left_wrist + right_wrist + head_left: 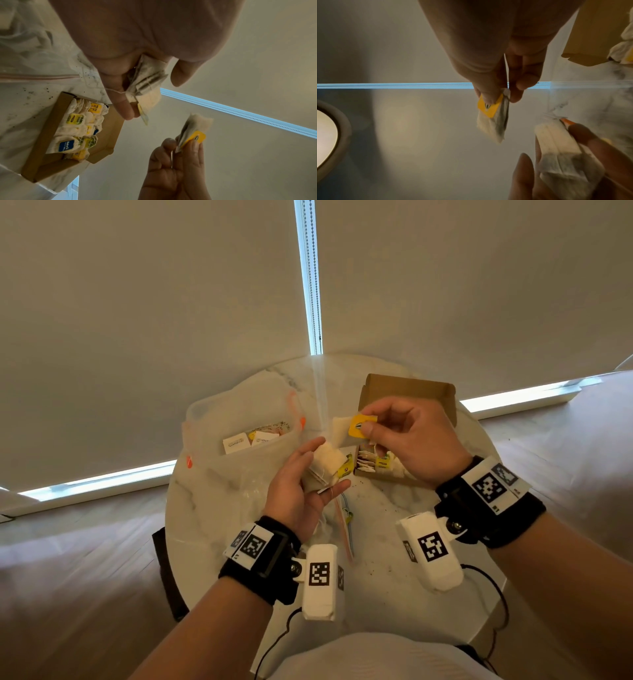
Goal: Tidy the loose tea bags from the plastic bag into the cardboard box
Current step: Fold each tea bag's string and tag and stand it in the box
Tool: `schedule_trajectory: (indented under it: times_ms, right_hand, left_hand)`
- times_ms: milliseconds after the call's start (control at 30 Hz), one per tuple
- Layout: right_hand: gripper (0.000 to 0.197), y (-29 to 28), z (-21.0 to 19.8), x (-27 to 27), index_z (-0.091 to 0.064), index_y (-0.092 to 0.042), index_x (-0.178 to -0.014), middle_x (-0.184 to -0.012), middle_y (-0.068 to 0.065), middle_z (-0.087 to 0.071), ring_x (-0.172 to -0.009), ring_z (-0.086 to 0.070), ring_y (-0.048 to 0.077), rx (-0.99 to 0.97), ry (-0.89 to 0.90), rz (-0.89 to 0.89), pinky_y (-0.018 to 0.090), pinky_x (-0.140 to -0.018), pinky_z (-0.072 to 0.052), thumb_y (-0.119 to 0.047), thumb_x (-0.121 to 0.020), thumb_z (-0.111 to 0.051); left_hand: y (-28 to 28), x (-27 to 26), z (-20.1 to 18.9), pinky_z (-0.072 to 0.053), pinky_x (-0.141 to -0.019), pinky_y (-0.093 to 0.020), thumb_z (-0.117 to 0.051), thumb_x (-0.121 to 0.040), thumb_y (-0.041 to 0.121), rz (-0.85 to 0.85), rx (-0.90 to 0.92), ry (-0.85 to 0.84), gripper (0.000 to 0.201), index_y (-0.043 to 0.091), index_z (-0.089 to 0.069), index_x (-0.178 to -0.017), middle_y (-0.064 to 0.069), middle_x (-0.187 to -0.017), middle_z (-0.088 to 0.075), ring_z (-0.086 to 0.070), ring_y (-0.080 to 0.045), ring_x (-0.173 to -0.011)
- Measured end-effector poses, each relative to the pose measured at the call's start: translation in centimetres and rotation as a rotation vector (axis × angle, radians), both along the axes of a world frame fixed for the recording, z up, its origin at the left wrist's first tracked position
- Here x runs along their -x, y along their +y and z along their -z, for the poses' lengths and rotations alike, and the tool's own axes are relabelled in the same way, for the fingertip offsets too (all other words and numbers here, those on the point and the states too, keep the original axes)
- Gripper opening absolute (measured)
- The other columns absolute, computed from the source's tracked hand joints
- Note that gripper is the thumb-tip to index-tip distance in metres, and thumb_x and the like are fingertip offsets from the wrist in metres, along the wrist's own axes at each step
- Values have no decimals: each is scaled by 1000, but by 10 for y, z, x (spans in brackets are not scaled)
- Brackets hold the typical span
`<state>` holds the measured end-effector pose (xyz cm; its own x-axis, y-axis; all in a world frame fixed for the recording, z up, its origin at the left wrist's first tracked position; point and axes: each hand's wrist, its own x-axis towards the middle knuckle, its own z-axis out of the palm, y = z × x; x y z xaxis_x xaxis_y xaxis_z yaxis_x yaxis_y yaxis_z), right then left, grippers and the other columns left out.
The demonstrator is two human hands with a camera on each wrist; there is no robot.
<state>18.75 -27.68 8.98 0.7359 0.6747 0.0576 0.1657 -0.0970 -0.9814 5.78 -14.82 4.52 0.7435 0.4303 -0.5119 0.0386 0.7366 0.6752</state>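
Step in hand: sorting tea bags for boxing.
Right hand (411,440): pinches one tea bag (342,428) by its yellow tag, above the cardboard box (407,392).
Left hand (301,484): fingers curled round a small stack of tea bags (325,465).
Box: open on the counter (376,518), partly filled.
Plastic bag (239,412): beside it, some packets left.
Next move: likely lowering the pinched bag into a free gap.
Bags: pale, soft, crumpled paper.
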Motion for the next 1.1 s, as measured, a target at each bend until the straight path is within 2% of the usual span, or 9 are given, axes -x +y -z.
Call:
schedule_trajectory:
  times_ms: [67,167,433,600,700,800,900,1000,1100]
  right_hand:
    - [14,-2,-3,4,-72,-12,-96,-74,4,-69,-57,-62,10,35,-36,-50,25,-57,-54,-3,-86,-71]
    - [15,-6,-2,5,-74,-16,-93,-81,8,-74,-71,-69,27,78,-43,-65,37,-68,-60,-6,-82,-74]
    - [5,-18,7,-5,-72,-14,-80,-83,2,-72,-79,-66,21,195,-123,-124,45,-75,-57,-12,-82,-75]
    - [9,-14,8,-1,-72,-18,-81,-100,-3,-69,-87,-65,12,225,-171,-188,16,-68,-50,-12,-79,-78]
    - [12,-8,7,-3,-71,-25,-80,-99,-4,-68,-82,-64,8,243,-241,-193,14,-64,-48,-18,-79,-80]
    - [7,-8,10,-5,-72,-21,-81,-93,-2,-71,-82,-66,10,238,-218,-153,28,-67,-56,-18,-81,-78]
    - [3,-12,14,-9,-73,-16,-85,-89,2,-72,-84,-68,15,215,-154,-112,47,-73,-58,-17,-83,-75]
    - [8,-16,12,-12,-72,-13,-82,-88,4,-73,-88,-68,25,160,-133,-108,53,-77,-56,-20,-79,-71]
    - [8,-22,8,-12,-70,-8,-78,-81,12,-70,-76,-66,31,139,-105,-162,49,-68,-57,-16,-76,-68]
  left_hand:
    - [1,0,-1,-58,-85,-48,-44,-101,14,-3,12,6,29,9,-61,-125,-16,-118,-67,-68,-27,-98]
    - [1,-1,-2,-60,-82,-42,-43,-101,5,16,-22,23,34,4,-54,-133,-22,-128,-62,-66,-27,-103]
    - [-2,-2,-4,-62,-75,-38,-50,-100,5,-3,-35,24,32,-2,-55,-131,-20,-113,-67,-70,-25,-91]
    - [-5,-6,-6,-61,-76,-40,-51,-99,8,3,-49,20,30,-1,-58,-127,-25,-114,-66,-68,-28,-95]
    - [-6,-8,-6,-60,-82,-42,-48,-102,14,10,-30,3,31,0,-58,-128,-24,-120,-66,-67,-32,-102]
    - [-4,-7,-7,-60,-83,-41,-44,-104,19,15,21,-32,31,2,-60,-125,-20,-117,-69,-69,-31,-103]
    - [-1,-5,-5,-60,-80,-39,-46,-98,7,35,37,-71,25,7,-63,-117,-15,-110,-70,-68,-28,-100]
    - [0,-5,-3,-60,-77,-37,-48,-93,-9,45,-22,-63,34,7,-61,-121,-16,-108,-68,-69,-26,-96]
    - [-1,-8,-2,-60,-72,-34,-49,-95,-9,19,-41,-33,37,5,-57,-128,-20,-111,-66,-68,-27,-96]
